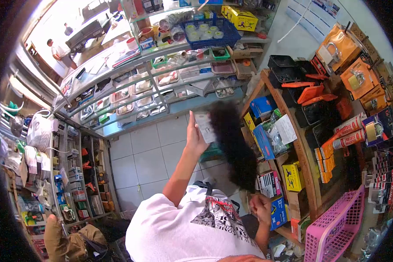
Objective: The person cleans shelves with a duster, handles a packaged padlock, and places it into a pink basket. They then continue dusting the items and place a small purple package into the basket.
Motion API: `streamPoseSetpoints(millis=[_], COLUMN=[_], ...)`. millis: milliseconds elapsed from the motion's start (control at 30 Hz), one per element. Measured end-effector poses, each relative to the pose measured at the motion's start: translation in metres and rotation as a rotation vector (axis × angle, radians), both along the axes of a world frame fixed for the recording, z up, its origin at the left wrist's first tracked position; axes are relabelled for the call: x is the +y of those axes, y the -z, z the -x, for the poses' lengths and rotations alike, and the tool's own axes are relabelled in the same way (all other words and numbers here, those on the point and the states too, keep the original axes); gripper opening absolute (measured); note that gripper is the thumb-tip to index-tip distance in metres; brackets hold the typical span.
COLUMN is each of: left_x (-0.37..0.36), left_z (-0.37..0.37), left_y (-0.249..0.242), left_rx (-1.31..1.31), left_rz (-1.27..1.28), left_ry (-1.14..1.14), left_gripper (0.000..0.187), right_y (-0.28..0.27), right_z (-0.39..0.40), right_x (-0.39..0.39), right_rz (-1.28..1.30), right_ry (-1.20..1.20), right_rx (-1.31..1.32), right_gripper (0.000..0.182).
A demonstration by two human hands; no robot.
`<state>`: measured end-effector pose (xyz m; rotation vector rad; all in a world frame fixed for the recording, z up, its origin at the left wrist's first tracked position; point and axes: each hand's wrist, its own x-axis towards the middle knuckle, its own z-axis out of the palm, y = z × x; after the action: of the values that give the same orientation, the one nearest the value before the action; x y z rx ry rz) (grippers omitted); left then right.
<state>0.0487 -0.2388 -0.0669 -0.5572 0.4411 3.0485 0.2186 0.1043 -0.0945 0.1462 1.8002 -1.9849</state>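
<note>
Shop shelves hold boxes, seemingly padlocks.

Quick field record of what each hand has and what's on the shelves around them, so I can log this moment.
setting: shop aisle with a tiled floor
left hand: raised, grip shut on a small printed paper packet
right hand: low by the wooden shelf, shut on the handle of a black feather duster
duster position: brush in front of the shelf boxes, contact unclear
right shelf: blue boxes, yellow boxes
lower right: pink plastic basket
far counter: blue basket of tape rolls
</note>
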Motion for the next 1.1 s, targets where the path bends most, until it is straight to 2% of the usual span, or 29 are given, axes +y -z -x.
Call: streamPoseSetpoints(millis=[33, 133, 267, 367, 433, 467, 600, 767, 867, 1000, 1067, 1100], left_x=[-0.005, -0.001, 0.007, 0.015, 0.019, 0.019, 0.039, 0.044, 0.042, 0.041, 0.039, 0.038], left_z=[-0.005, -0.012, -0.024, -0.031, -0.031, -0.034, -0.043, -0.056, -0.063, -0.083, -0.088, -0.090], left_y=[0.015, 0.025, 0.053, 0.062, 0.088, 0.101, 0.063, 0.065, 0.072, 0.050, 0.050, 0.051], left_rx=[0.154, 0.060, 0.048, -0.057, -0.001, 0.024, -0.073, 0.026, -0.049, -0.052, -0.077, -0.086], left_rz=[-0.105, -0.077, -0.167, -0.153, -0.158, -0.157, -0.185, -0.231, -0.263, -0.221, -0.233, -0.152], left_ry=[0.083, 0.026, -0.023, -0.056, -0.038, -0.036, -0.138, -0.175, -0.235, -0.218, -0.187, -0.131], left_gripper=[0.062, 0.056, 0.035, 0.028, 0.027, 0.026, 0.023, 0.018, 0.019, 0.019, 0.021, 0.027], right_y=[0.003, 0.003, -0.005, 0.024, 0.024, 0.022, 0.034, 0.024, 0.022, 0.017, 0.017, 0.018], right_z=[-0.004, -0.014, -0.022, -0.033, -0.038, -0.037, -0.032, -0.026, -0.020, -0.018, -0.021, -0.023], right_x=[0.006, 0.018, 0.026, 0.036, 0.028, 0.027, 0.039, 0.040, 0.042, 0.048, 0.048, 0.048], right_rz=[0.086, 0.143, 0.102, 0.049, -0.029, -0.041, -0.082, -0.108, -0.124, -0.174, -0.106, -0.072], right_ry=[0.047, 0.203, 0.224, 0.309, 0.449, 0.440, 0.403, 0.394, 0.410, 0.480, 0.572, 0.622], right_rx=[0.010, 0.006, 0.081, 0.265, 0.339, 0.380, 0.488, 0.467, 0.485, 0.552, 0.541, 0.535], right_gripper=[0.029, 0.037, 0.036, 0.035, 0.034, 0.035, 0.038, 0.038, 0.038, 0.040, 0.040, 0.041])
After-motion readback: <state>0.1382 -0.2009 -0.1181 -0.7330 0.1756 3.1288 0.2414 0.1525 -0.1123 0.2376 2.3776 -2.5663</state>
